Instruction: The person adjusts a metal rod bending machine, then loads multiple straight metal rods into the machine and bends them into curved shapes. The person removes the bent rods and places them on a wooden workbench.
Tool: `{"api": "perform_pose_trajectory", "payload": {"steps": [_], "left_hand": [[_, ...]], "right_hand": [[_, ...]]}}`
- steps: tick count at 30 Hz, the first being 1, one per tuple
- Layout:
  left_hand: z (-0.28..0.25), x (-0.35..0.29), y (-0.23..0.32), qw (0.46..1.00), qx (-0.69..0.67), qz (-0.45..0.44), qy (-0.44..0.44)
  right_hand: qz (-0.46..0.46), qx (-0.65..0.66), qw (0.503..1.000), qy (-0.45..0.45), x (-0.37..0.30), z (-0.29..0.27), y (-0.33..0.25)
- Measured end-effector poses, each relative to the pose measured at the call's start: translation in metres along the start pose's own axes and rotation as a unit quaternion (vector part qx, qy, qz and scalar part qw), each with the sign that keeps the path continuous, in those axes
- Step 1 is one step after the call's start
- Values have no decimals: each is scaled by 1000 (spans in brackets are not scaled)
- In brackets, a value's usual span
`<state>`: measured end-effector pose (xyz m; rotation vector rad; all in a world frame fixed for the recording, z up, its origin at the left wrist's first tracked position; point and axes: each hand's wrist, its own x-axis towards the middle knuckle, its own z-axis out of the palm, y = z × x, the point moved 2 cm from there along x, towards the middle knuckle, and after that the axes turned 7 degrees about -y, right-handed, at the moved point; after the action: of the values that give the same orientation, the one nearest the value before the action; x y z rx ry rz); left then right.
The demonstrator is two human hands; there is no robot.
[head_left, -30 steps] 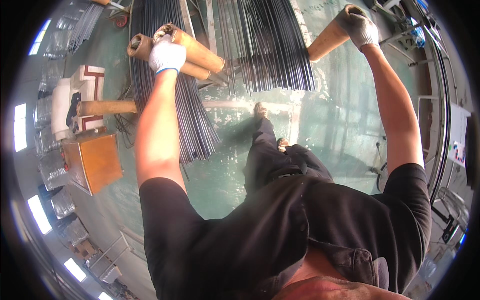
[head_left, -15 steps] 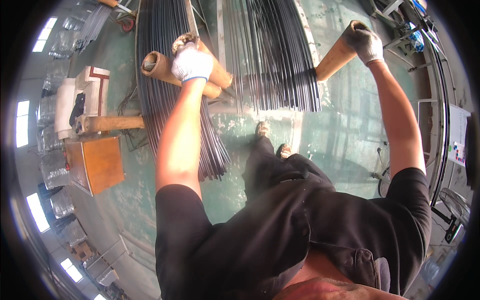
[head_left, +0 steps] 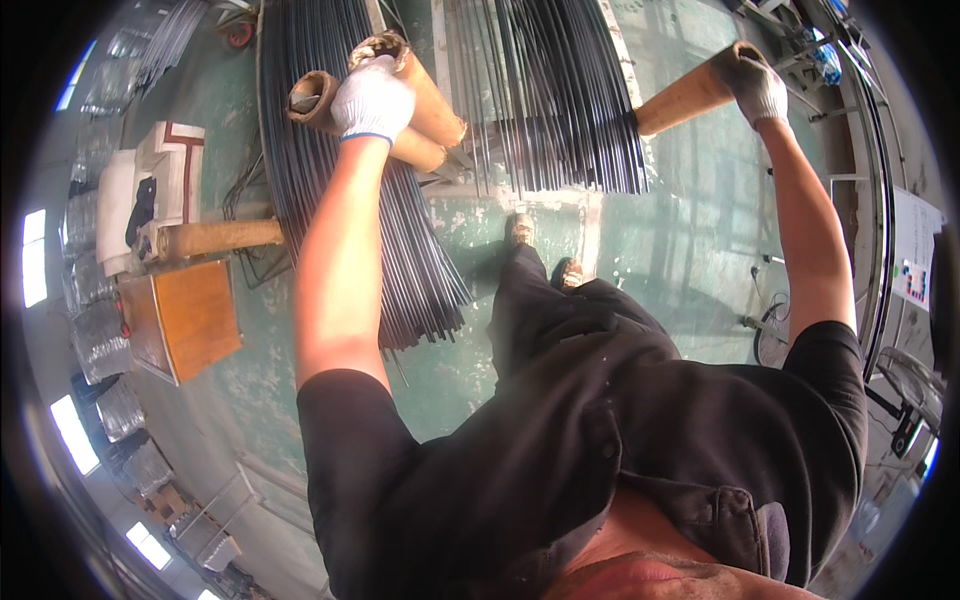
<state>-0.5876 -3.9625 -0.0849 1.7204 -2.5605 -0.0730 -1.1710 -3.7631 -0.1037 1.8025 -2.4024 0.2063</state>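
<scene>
Handling: two arms spread wide, loads unequal. The left side bears the harder hold, since one hand has a pair to manage. Good practice would be to clamp both left tubes together so neither rolls off its neighbour, and to tilt each side slowly, watching that the far ends do not snag the rods. The frayed mouth looks soft, so pressure is probably better placed on the sound wall below it.

Position: the gloved left hand (head_left: 372, 100) is closed over the upper end of a torn-rimmed cardboard tube (head_left: 432, 100), just below its mouth; fingertips hidden, so how far they wrap cannot be told. A second cardboard tube (head_left: 418, 150) runs under the same hand, its mouth to the left of the knuckles. Both slant across the left bundle of black rods (head_left: 420, 265).

The gloved right hand (head_left: 760, 92) grips the upper end of a single cardboard tube (head_left: 690, 102) at its rim; whether any finger goes inside cannot be told. Its lower end meets the edge of the right bundle of black rods (head_left: 570, 95), well apart from the fingers.
</scene>
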Motion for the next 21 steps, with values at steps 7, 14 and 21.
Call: {"api": "perform_pose_trajectory", "payload": {"steps": [7,14,21], "left_hand": [[-10,12,20,999,-17,-39,29],[0,13,6,998,-35,-28,47],[1,23,-3,998,-33,-34,43]], "right_hand": [[-28,-71,996,35,17,-4,-49],[-60,-91,992,62,27,6,-52],[-106,-103,987,56,15,-2,-54]]}}
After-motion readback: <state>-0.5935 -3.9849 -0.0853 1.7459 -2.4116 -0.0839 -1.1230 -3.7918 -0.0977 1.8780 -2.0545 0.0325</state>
